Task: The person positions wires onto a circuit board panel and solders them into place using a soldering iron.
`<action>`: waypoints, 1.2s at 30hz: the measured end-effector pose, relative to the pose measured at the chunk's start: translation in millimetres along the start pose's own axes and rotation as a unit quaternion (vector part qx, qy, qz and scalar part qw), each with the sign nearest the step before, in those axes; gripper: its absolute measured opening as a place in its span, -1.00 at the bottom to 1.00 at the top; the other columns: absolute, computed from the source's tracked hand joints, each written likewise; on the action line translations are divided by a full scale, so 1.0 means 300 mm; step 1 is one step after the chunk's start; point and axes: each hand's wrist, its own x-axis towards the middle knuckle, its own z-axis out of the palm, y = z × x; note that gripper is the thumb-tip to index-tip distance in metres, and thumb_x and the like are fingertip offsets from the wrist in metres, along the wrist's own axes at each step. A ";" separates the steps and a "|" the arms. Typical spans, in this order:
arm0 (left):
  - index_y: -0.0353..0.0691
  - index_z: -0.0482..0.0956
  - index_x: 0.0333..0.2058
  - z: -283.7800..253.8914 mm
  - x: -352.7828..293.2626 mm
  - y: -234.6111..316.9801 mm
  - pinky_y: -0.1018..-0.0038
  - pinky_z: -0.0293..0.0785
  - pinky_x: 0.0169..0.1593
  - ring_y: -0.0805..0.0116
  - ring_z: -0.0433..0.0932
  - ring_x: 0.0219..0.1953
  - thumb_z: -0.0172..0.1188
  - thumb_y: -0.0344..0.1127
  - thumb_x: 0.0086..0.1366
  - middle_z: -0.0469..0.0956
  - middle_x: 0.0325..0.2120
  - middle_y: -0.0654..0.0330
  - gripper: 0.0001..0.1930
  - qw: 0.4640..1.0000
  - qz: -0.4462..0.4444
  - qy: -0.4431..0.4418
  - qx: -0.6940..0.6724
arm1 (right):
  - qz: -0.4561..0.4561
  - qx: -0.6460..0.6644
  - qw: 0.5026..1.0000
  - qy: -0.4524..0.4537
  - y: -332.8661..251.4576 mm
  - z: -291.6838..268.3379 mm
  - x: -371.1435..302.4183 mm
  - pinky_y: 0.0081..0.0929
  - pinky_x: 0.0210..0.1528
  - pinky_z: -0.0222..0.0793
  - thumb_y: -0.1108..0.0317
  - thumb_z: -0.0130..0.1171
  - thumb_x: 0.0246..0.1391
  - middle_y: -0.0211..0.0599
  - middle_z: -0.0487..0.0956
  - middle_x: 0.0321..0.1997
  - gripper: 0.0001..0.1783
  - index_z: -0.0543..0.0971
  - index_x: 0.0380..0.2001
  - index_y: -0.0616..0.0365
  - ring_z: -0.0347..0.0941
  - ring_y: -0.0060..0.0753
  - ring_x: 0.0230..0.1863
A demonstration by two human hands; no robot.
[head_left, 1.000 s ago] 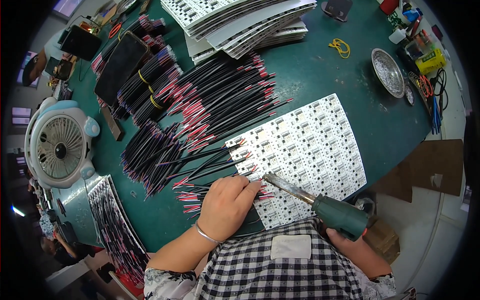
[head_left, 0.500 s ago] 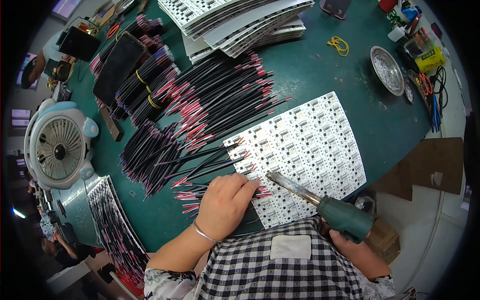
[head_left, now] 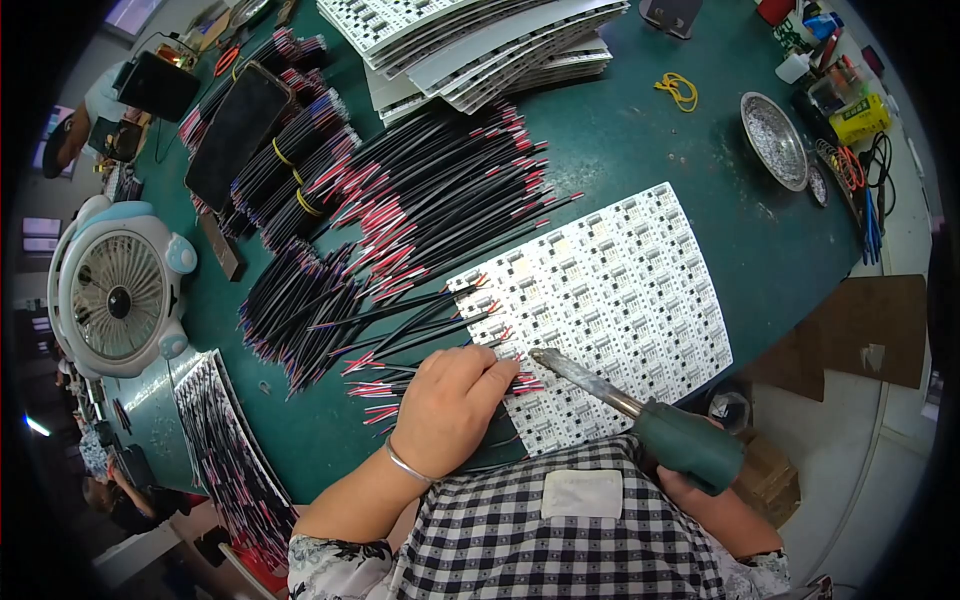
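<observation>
Since a second ago, the soldering iron (head_left: 657, 425) gripped in the right hand (head_left: 685, 493) has shifted slightly away from the left hand (head_left: 450, 400), which pinches black wires (head_left: 525, 385) over the white circuit board (head_left: 620, 300) on the table (head_left: 765, 240).

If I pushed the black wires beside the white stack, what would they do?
The black wires would probably slide apart, since no band shows around them. Each may feel springy, because most lie nearly straight, and likely light, being so thin.
</observation>
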 end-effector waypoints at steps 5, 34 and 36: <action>-0.18 0.58 -0.28 -0.002 0.001 0.000 0.35 0.42 -0.30 0.21 0.48 -0.37 0.19 -0.56 -0.12 0.48 -0.41 0.20 -0.67 1.000 -0.001 -0.002 0.002 | 0.018 0.022 0.999 0.015 0.014 0.007 -0.026 -0.32 -0.06 0.43 0.42 0.22 -0.12 -0.20 0.60 -0.16 -0.67 0.58 -0.19 0.18 0.55 -0.15 -0.14; -0.16 0.62 -0.27 -0.012 -0.015 0.005 0.39 0.42 -0.30 0.25 0.49 -0.37 0.17 -0.51 -0.07 0.49 -0.41 0.22 -0.70 0.997 0.063 0.034 0.032 | 0.130 0.167 0.977 0.037 0.103 0.090 -0.130 -0.55 -0.26 0.49 0.39 0.20 -0.06 -0.26 0.62 -0.40 -0.62 0.51 -0.13 0.32 0.57 -0.46 -0.36; -0.15 0.62 -0.27 -0.027 -0.023 0.023 0.41 0.41 -0.31 0.26 0.48 -0.38 0.18 -0.50 -0.08 0.49 -0.43 0.24 -0.69 0.995 0.070 0.048 0.048 | 0.092 0.118 0.988 0.041 0.077 0.071 -0.110 -0.54 -0.22 0.49 0.40 0.20 -0.03 -0.24 0.62 -0.33 -0.62 0.50 -0.11 0.32 0.57 -0.47 -0.29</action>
